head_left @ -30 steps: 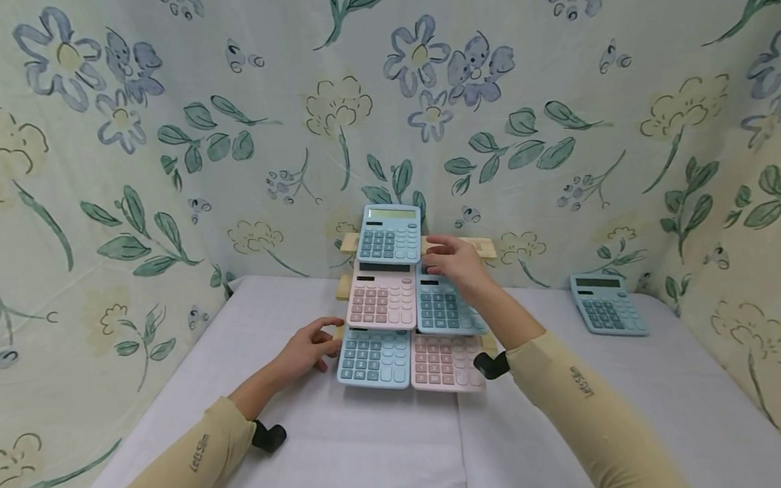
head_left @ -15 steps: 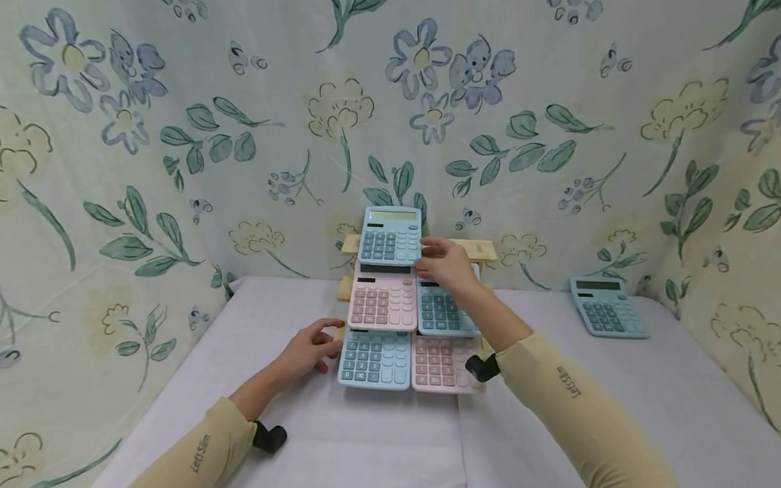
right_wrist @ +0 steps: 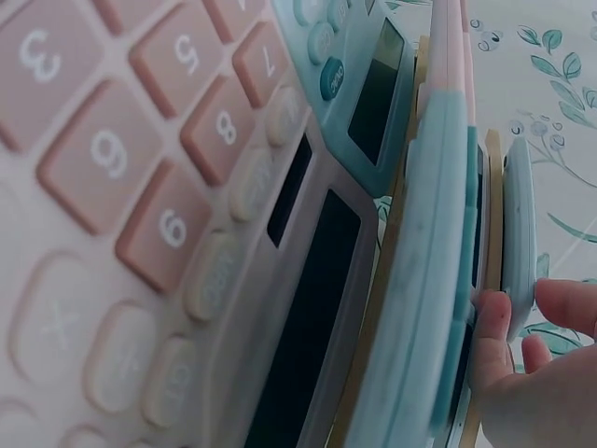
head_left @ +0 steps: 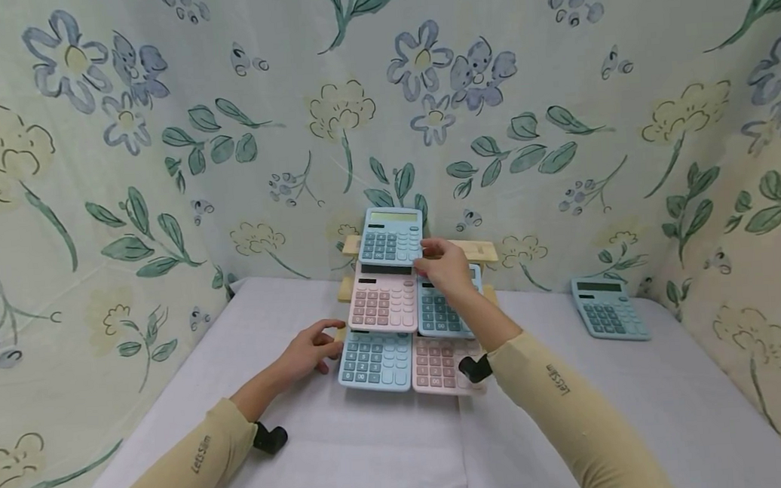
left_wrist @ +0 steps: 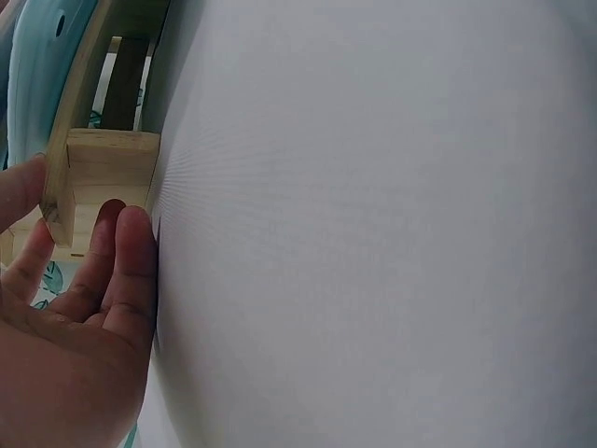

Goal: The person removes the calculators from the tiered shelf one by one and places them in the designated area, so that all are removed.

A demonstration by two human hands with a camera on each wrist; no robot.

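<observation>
A tiered wooden stand [head_left: 476, 251] holds several calculators in stepped rows. On its top tier sits a light blue calculator [head_left: 390, 236]; my right hand [head_left: 448, 270] pinches its right edge between thumb and fingers. The right wrist view shows that calculator [right_wrist: 520, 233] edge-on, between the fingertips. Below are a pink calculator [head_left: 382, 301] and a blue one [head_left: 439, 312], partly covered by my right hand. The lowest tier carries another blue calculator [head_left: 374, 362] and a pink one [head_left: 437, 365]. My left hand [head_left: 306, 350] holds the stand's lower left end, thumb on the plank [left_wrist: 58, 201], fingers behind it.
A separate blue calculator [head_left: 610, 308] lies on the white-covered table [head_left: 378, 456] at the right. Floral cloth [head_left: 262, 155] hangs behind the stand and at both sides. The stand stands close to the back cloth.
My right hand has shifted slightly left and taken the top calculator's right edge; its forearm has swung left too. The left hand and the calculators look nearly unmoved.
</observation>
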